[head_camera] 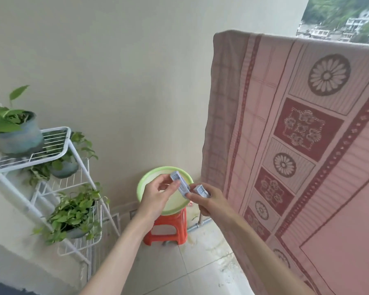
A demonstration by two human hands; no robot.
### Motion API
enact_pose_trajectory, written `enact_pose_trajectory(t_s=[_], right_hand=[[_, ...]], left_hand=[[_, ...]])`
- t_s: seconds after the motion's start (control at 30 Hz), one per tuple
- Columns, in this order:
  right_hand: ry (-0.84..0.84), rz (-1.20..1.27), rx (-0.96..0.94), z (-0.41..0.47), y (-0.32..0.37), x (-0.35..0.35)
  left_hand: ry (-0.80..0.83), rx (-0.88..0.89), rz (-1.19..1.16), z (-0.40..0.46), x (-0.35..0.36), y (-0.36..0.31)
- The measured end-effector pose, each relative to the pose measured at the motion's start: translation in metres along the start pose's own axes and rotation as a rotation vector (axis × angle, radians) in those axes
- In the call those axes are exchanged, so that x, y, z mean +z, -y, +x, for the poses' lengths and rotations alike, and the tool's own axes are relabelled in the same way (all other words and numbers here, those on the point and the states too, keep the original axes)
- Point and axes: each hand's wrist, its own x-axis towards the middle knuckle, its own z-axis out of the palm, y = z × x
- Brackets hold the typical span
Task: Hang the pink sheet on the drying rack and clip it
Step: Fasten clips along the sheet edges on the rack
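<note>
It was a home balcony used for laundry: a pink sheet hung drying, potted plants stood on a white wire shelf, a red plastic stool sat on the tiled floor, and hillside houses showed beyond.

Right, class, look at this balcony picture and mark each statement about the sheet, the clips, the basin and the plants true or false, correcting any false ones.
1. The pink sheet already hangs over the rack. True.
2. Both hands are empty. False: the left hand pinches a pale clip, and the right hand holds another clip.
3. The green basin sits on an orange stool. True.
4. A clip is already fastened on the sheet's top edge. False: none shows there.
5. The potted plants stand on a white wire shelf at the left. True.
</note>
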Motion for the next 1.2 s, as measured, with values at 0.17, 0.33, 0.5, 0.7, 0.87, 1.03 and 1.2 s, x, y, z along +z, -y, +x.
enact_pose_trajectory(t_s=[0.17, 0.33, 0.5, 0.7, 0.87, 1.03, 1.2], right_hand=[[-0.149, -0.007, 0.007, 0.093, 0.001, -0.01], [-0.308, 0.069, 0.047, 0.179, 0.005, -0.018], [-0.386, 0.078, 0.071, 0.247, 0.015, -0.029], [-0.477, 0.084, 0.131, 0.293, 0.01, -0.065], [-0.546, 0.001, 0.24, 0.314, -0.012, -0.088], [-0.643, 0.02, 0.364, 0.322, -0.044, -0.096], [-0.762, -0.069, 0.396, 0.342, -0.062, -0.108]], left_hand=[[0.115, -0.064, -0.028, 0.111, -0.002, 0.023], [0.304, -0.101, -0.007, 0.216, -0.009, 0.041], [0.391, -0.078, 0.076, 0.31, -0.002, 0.048], [0.533, -0.093, 0.041, 0.375, 0.019, 0.06], [0.479, -0.137, 0.036, 0.412, 0.026, 0.089], [0.662, -0.078, 0.18, 0.447, 0.053, 0.101], [0.881, -0.017, 0.246, 0.488, 0.094, 0.109]])
